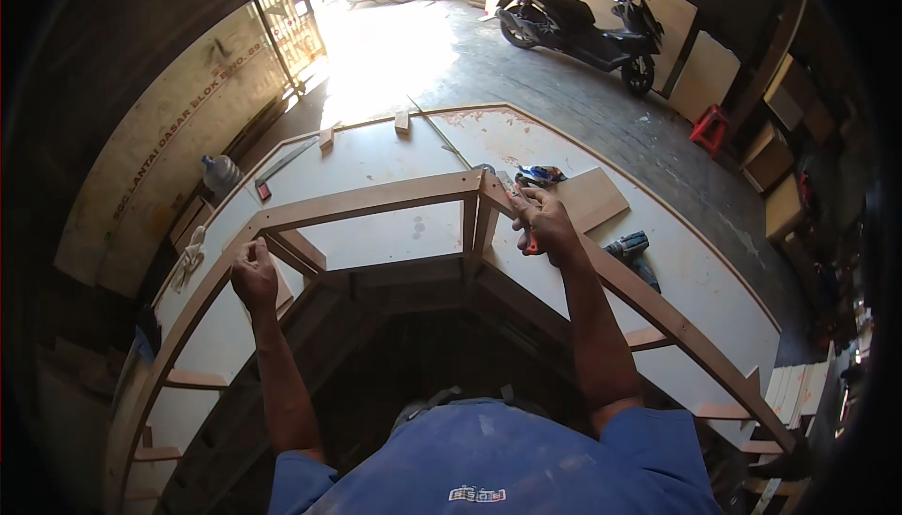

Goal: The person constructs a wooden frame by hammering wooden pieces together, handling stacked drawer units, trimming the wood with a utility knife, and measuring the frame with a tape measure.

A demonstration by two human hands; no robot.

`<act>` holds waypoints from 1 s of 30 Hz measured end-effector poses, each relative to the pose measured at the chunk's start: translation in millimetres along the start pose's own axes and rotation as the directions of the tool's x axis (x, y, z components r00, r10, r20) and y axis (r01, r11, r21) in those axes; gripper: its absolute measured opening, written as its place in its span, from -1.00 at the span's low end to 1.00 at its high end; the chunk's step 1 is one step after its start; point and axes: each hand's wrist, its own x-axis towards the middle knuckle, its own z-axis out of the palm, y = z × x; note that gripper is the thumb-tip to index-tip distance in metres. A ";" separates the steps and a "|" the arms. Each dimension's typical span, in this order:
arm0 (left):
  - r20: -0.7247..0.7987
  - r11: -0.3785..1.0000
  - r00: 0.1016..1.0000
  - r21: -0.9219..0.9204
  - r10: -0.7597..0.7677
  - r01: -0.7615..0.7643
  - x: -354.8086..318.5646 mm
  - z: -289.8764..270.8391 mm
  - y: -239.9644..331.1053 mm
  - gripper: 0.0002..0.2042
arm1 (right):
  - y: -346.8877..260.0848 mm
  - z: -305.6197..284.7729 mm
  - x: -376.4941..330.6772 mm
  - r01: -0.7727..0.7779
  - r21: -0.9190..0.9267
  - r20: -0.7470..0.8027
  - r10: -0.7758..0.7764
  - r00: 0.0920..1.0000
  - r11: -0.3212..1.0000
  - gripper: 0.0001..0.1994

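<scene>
My right hand (pixel 545 219) is closed round a hand tool with a red-orange handle (pixel 532 244). The tool's flat metal blade lies by the top rail of the wooden frame (pixel 376 197), just right of the joint at its middle. It looks like a putty knife, though my fingers cover part of it. My left hand (pixel 254 273) is held with the fingers drawn together beside the frame's left corner. Whatever may be between those fingers is too small to make out. The angled frame stands on a white panel (pixel 376 153) with a wooden edge.
A cordless drill (pixel 631 254) and a flat board (pixel 592 199) lie right of my right hand, near a blue packet (pixel 541 175). On the far left are a handsaw (pixel 285 163) and small wood blocks (pixel 327 139). A pale cloth (pixel 191 257) hangs at the left edge. Motorbikes stand beyond.
</scene>
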 end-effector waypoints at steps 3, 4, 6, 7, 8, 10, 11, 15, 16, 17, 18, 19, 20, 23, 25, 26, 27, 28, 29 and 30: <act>0.025 0.987 0.987 0.040 0.157 -0.157 59.0 19.3 9.0 -0.75 | -6.9 21.1 1.9 -0.014 0.012 -0.123 0.016 0.992 1.000 -0.51; 0.040 0.987 0.987 0.023 0.156 -0.157 73.2 28.8 6.3 -0.75 | -8.9 28.5 3.5 -0.060 0.017 -0.103 0.061 0.993 0.998 -0.49; 0.069 0.970 0.968 -0.027 0.242 -0.241 96.0 45.5 -1.1 -0.73 | -13.1 47.4 7.2 -0.080 -0.007 -0.140 0.078 0.987 0.997 -0.47; 0.086 0.970 0.966 -0.044 0.242 -0.239 104.1 55.4 -5.4 -0.73 | -14.8 55.6 5.9 -0.095 -0.021 -0.164 0.090 0.982 0.995 -0.45; 0.169 0.975 0.960 -0.057 0.222 -0.215 109.9 66.2 -11.1 -0.72 | -16.4 62.9 4.3 -0.105 -0.027 -0.180 0.098 0.979 0.994 -0.45; 0.301 0.977 0.930 -0.077 0.212 -0.198 114.2 87.8 -23.7 -0.67 | -19.4 72.1 1.6 -0.098 -0.071 -0.230 0.080 0.970 0.993 -0.47; 0.320 0.978 0.924 -0.093 0.208 -0.188 111.9 90.6 -17.5 -0.67 | -19.0 74.0 3.2 -0.114 -0.084 -0.249 0.090 0.964 0.990 -0.47; 0.366 0.980 0.928 0.144 0.074 -0.135 95.9 91.3 2.1 -0.58 | -18.4 79.7 0.2 -0.112 -0.165 -0.243 0.070 0.968 0.980 -0.50; 0.332 0.974 0.939 0.169 0.085 -0.148 97.6 91.4 2.2 -0.58 | -19.6 82.6 -1.6 -0.099 -0.168 -0.234 0.058 0.970 0.981 -0.52; 0.298 0.968 0.950 0.194 0.098 -0.161 97.7 91.2 2.2 -0.59 | -18.5 84.2 -2.8 -0.107 -0.171 -0.236 0.064 0.970 0.979 -0.52; 0.281 0.970 0.954 0.182 0.108 -0.163 95.4 90.2 2.2 -0.58 | -17.0 84.9 -4.3 -0.100 -0.161 -0.234 0.060 0.970 0.982 -0.52; 0.286 0.970 0.952 0.181 0.106 -0.162 94.9 90.0 4.2 -0.58 | -15.8 84.9 -4.8 -0.091 -0.150 -0.232 0.054 0.971 0.985 -0.52; 0.284 0.968 0.953 0.189 0.106 -0.164 94.5 89.9 7.3 -0.58 | -14.3 83.9 -6.4 -0.096 -0.152 -0.235 0.058 0.970 0.984 -0.52; 0.278 0.967 0.955 0.196 0.102 -0.160 94.6 92.6 7.6 -0.58 | -16.1 82.7 -16.1 -0.077 -0.174 -0.230 0.035 0.973 0.982 -0.53; 0.274 0.969 0.957 0.190 0.099 -0.155 92.7 91.8 5.0 -0.58 | -23.6 79.3 -37.0 -0.146 -0.289 -0.214 0.085 0.973 0.946 -0.54; 0.277 0.969 0.956 0.192 0.096 -0.153 93.4 92.4 3.7 -0.57 | -19.8 75.4 -48.2 -0.164 -0.339 -0.177 0.109 0.978 0.926 -0.53; 0.279 0.969 0.956 0.193 0.094 -0.151 94.4 92.7 2.5 -0.57 | -14.6 73.2 -60.6 -0.179 -0.389 -0.141 0.134 0.981 0.904 -0.53; 0.277 0.970 0.956 0.193 0.093 -0.151 94.4 92.5 0.8 -0.57 | -10.3 79.0 -70.7 -0.131 -0.316 -0.235 0.056 0.970 0.940 -0.53; 0.274 0.969 0.955 0.185 0.111 -0.166 95.0 92.0 -0.9 -0.57 | -15.5 78.1 -74.0 -0.128 -0.316 -0.232 0.054 0.971 0.940 -0.53; 0.270 0.967 0.954 0.178 0.128 -0.180 95.8 90.5 -3.0 -0.57 | -25.1 76.6 -78.3 -0.067 -0.294 -0.316 -0.030 0.948 0.953 -0.53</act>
